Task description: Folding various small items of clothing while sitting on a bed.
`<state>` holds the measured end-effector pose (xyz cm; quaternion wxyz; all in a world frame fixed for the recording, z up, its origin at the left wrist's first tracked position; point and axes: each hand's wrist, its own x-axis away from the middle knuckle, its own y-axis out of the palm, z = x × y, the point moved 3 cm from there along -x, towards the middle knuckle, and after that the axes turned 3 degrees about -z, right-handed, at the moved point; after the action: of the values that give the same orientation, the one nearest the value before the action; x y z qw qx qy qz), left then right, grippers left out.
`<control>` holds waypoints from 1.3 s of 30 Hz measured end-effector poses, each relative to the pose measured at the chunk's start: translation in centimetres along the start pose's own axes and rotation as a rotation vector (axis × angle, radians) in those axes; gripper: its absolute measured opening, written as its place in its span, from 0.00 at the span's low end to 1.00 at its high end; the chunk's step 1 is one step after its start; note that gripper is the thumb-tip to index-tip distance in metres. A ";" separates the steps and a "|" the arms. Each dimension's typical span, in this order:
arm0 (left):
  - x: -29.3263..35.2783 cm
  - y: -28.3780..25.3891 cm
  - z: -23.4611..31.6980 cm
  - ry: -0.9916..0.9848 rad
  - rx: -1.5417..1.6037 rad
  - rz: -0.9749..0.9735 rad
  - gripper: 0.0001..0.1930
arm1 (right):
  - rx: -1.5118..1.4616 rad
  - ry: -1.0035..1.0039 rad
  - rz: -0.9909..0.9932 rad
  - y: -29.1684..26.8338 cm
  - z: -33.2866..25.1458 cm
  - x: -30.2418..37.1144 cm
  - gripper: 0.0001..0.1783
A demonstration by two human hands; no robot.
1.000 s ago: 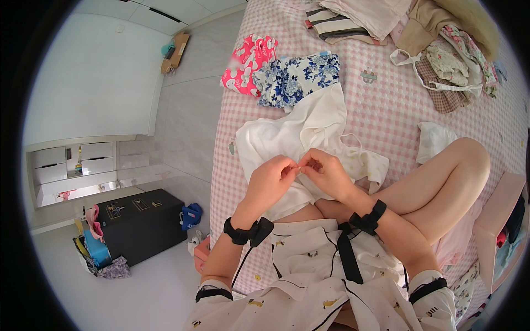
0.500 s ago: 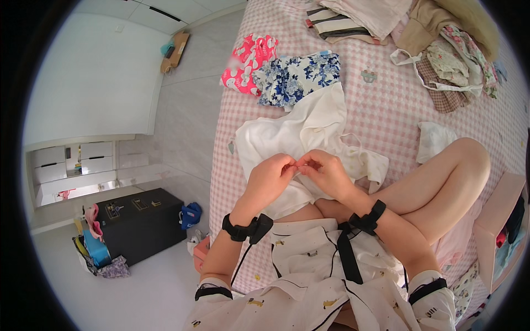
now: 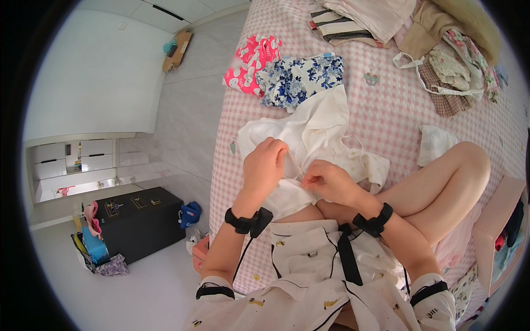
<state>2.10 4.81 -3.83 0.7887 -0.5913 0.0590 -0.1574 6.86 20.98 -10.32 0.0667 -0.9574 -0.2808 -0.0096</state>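
A white garment [image 3: 317, 118] lies spread and rumpled on the bed in front of my crossed leg, its lower part reaching my lap. Over it, my left hand [image 3: 265, 166] is closed in a pinch on a thin white string [image 3: 294, 161] that runs down toward my right hand. My right hand [image 3: 331, 181] is a little lower and to the right, fingertips pressed together by the string's other end. What exactly sits between those fingertips is too small to make out. Another pale piece with a thin strap [image 3: 369, 164] lies against the garment's right side.
A blue floral folded cloth [image 3: 301, 80] and a pink patterned one [image 3: 254, 63] lie beyond the garment. Clothes are heaped at the far right [image 3: 450, 69]. A pink box of clothes [image 3: 488, 243] stands at right. Left of the bed, a black chest [image 3: 141, 223] stands on the floor.
My hands, which were together at the fingertips, have moved apart. The left went up and left, the right slightly down and right, with the thin string now showing between them.
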 end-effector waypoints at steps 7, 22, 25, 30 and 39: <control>5.3 -3.4 -10.2 -0.429 0.342 0.248 0.18 | -0.049 0.181 0.492 -5.4 1.3 -1.4 0.13; 9.0 2.2 -11.4 -0.779 1.434 0.367 0.17 | -0.409 0.229 0.308 -4.6 2.8 -2.3 0.13; 6.8 -2.4 -11.2 -0.551 1.428 0.372 0.21 | -0.450 0.222 0.208 -3.9 1.8 -2.6 0.11; -0.1 -8.6 -0.6 -0.014 1.451 0.007 0.28 | -0.439 0.264 0.182 -3.9 2.1 -2.3 0.10; 1.0 -1.7 -2.7 -0.138 0.689 -0.233 0.21 | -0.343 0.257 0.360 -4.5 3.6 -1.8 0.10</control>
<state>1.96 1.65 -2.95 0.9204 -0.3032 -0.1183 -0.2167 2.85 24.26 -13.48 -0.0606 -0.9801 -0.0898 -0.1663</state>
